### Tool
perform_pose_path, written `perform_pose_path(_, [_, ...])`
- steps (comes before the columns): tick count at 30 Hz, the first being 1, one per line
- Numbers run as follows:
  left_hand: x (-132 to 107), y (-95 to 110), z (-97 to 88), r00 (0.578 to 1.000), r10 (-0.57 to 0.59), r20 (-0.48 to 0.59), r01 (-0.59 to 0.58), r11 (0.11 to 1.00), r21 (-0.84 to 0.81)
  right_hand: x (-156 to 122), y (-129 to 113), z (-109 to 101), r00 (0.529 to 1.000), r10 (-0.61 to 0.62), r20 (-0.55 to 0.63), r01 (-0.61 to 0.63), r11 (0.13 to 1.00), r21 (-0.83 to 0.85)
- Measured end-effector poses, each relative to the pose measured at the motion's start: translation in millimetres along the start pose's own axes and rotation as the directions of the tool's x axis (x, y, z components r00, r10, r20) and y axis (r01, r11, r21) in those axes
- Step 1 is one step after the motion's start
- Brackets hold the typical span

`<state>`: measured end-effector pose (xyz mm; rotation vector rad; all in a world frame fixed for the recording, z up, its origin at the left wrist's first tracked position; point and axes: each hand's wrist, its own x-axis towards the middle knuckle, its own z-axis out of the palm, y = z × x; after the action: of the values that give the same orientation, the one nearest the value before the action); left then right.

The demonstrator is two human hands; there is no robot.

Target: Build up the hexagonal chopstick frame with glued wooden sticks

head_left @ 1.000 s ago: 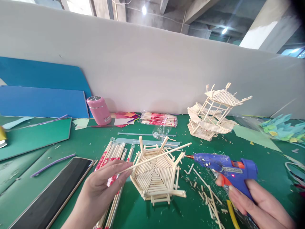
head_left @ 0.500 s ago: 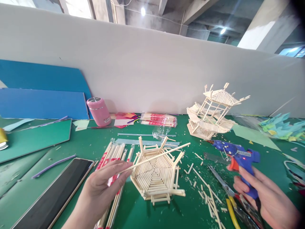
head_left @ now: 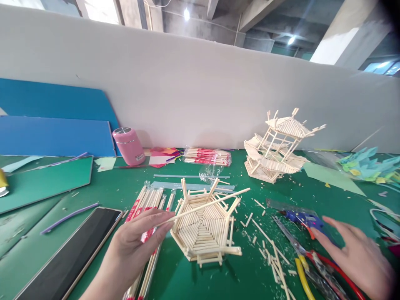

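Observation:
A thin wooden stick [head_left: 231, 196] is pinched between the thumb and fingers of my left hand [head_left: 137, 237]. It slants up to the right over a many-sided frame built of sticks [head_left: 200, 231], which has stick posts standing up at its corners. On the right, my right hand [head_left: 356, 254] is spread and slightly blurred beside a blue hot glue gun [head_left: 304, 220] lying on the table. My palm and fingers hide the gun's handle. Pliers with red handles [head_left: 325, 271] and a yellow-handled tool [head_left: 303, 275] lie just below and left of that hand.
A stick pagoda [head_left: 278, 146] stands at the back right. Packed sticks [head_left: 150, 208] lie left of the frame, more [head_left: 206, 156] behind it. A phone [head_left: 75, 250], a pink cylinder [head_left: 128, 146] and blue boards [head_left: 56, 135] are on the left. Stick offcuts [head_left: 275, 262] litter the table.
My right hand has lowered the glue gun onto the table and let go of it, and its fingers have spread. My left hand and its stick have hardly moved.

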<state>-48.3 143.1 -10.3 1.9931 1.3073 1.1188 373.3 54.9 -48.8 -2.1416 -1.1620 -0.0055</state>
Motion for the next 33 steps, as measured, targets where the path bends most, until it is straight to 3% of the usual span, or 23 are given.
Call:
perform_pose_path(2, [0, -1, 0.3, 1.0, -0.001, 0.005, 0.001, 1.0, 0.023, -7, -35, 3, 0.986, -0.102, 0.131, 0.099, 0.995, 0.029])
perform_pose_path(5, [-1, -2, 1.1, 1.0, -0.007, 0.023, 0.005, 0.998, 0.068, -20, -92, 21, 0.882, -0.307, 0.357, 0.21, 0.935, 0.286])
perform_pose_path(7, [-1, -2, 2.3, 0.999, -0.005, 0.046, 0.001, 0.997, 0.083, -27, -121, 40, 0.84, -0.347, 0.418, 0.175, 0.901, 0.396])
perform_pose_path(10, [0, -1, 5.2, 0.998, 0.019, 0.053, -0.023, 0.996, 0.082, -30, -143, 67, 0.835, -0.365, 0.412, 0.09, 0.83, 0.551])
perform_pose_path(16, [0, 5, 11.3, 0.999, 0.047, 0.012, -0.048, 0.998, 0.046, -29, -145, 92, 0.849, -0.387, 0.358, 0.073, 0.759, 0.647])
perform_pose_path(23, [-4, 9, 17.1, 0.999, -0.022, -0.027, 0.023, 0.999, 0.042, -34, -146, 102, 0.881, -0.387, 0.273, 0.086, 0.698, 0.71])
perform_pose_path(33, [0, 11, 14.9, 0.998, 0.052, 0.024, -0.055, 0.99, 0.131, -39, -150, 104, 0.904, -0.358, 0.233, 0.078, 0.673, 0.735])
